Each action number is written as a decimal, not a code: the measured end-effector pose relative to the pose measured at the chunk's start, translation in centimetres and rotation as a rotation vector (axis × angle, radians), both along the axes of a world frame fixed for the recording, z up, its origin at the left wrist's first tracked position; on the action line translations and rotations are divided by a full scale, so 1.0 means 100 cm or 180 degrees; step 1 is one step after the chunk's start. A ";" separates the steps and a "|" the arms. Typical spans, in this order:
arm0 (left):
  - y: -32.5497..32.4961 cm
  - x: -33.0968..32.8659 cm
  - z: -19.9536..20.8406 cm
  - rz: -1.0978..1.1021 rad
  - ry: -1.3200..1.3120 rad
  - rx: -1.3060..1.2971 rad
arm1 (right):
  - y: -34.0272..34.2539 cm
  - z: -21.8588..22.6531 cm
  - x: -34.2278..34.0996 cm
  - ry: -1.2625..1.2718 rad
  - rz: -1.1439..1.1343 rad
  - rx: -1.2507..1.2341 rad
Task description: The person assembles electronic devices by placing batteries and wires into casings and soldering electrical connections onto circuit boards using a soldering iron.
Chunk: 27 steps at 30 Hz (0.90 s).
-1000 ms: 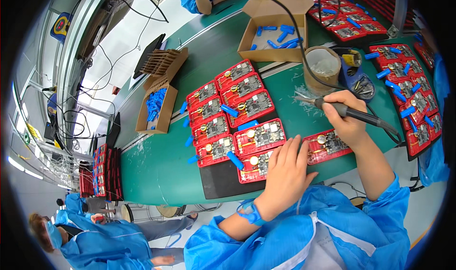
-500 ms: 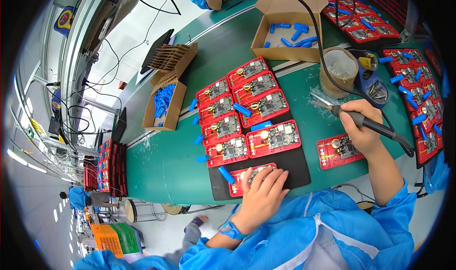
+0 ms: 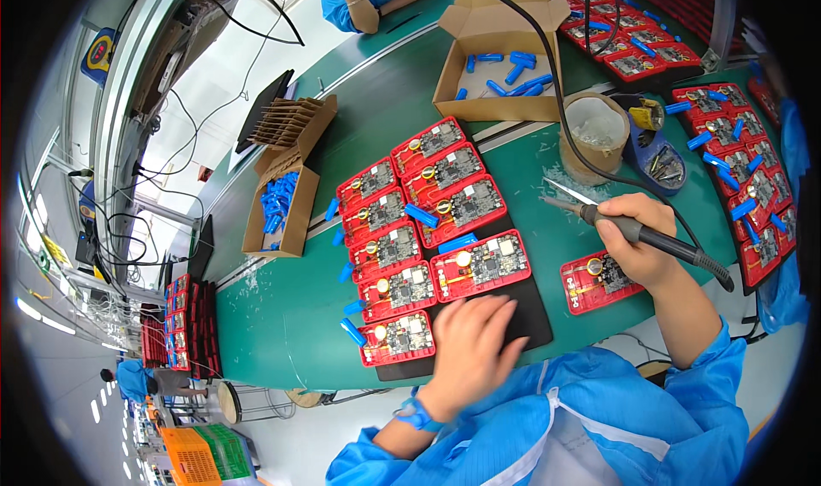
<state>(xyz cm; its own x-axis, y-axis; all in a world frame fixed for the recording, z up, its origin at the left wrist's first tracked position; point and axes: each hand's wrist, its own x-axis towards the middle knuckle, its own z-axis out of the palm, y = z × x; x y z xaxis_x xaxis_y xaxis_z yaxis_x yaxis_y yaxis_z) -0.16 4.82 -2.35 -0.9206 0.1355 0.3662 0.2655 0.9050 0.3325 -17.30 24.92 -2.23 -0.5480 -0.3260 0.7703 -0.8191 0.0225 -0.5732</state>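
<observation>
My right hand point(image 3: 637, 236) grips a black-handled soldering iron point(image 3: 658, 240). A slim silver pointed tool point(image 3: 571, 190) juts out beside the iron's tip; how it is held is hidden. Below that hand lies a red tray with a circuit board point(image 3: 590, 286), apart from the rest. My left hand point(image 3: 472, 345) holds nothing, fingers apart, over the black mat point(image 3: 532, 315). Just left of it, a red tray with a board point(image 3: 398, 339) ends the left column of several such trays. Blue cylinders point(image 3: 352, 332) sit along that column, seemingly battery cells.
Blue cylinders fill a small carton point(image 3: 295, 217) at left and lie in a larger carton point(image 3: 500, 101) at the back. A cup-like container point(image 3: 594, 131) and a blue holder point(image 3: 663, 163) stand beyond the iron. A dark cable point(image 3: 547, 58) hangs across. More loaded trays point(image 3: 757, 187) lie right.
The nearest red tray has slid left to the end of the left column. My left hand has come off it, onto the mat. The iron stays in my right hand. The view has shifted slightly.
</observation>
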 end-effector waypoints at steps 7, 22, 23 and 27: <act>0.064 -0.055 -0.007 -0.0185 -0.0287 -0.0068 | -0.002 -0.002 0.000 -0.0053 -0.0282 -0.0086; 0.004 0.002 0.021 -0.0019 -0.0222 0.0226 | 0.009 0.000 -0.001 -0.0131 -0.0363 -0.0324; -0.006 0.011 0.022 0.0081 -0.0206 0.0117 | 0.009 0.000 -0.001 -0.0035 -0.0374 -0.0305; -0.032 0.028 0.013 0.0309 -0.0264 -0.0140 | 0.005 -0.003 0.003 -0.0208 -0.0263 -0.0332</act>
<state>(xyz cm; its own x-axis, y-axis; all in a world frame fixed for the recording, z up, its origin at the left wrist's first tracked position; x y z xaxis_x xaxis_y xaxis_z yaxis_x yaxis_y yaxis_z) 2.63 1.61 -1.07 -0.9571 0.0587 0.2839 0.1493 0.9393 0.3091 -17.01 25.40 -2.51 -0.6197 -0.1978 0.7595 -0.7778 0.0260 -0.6279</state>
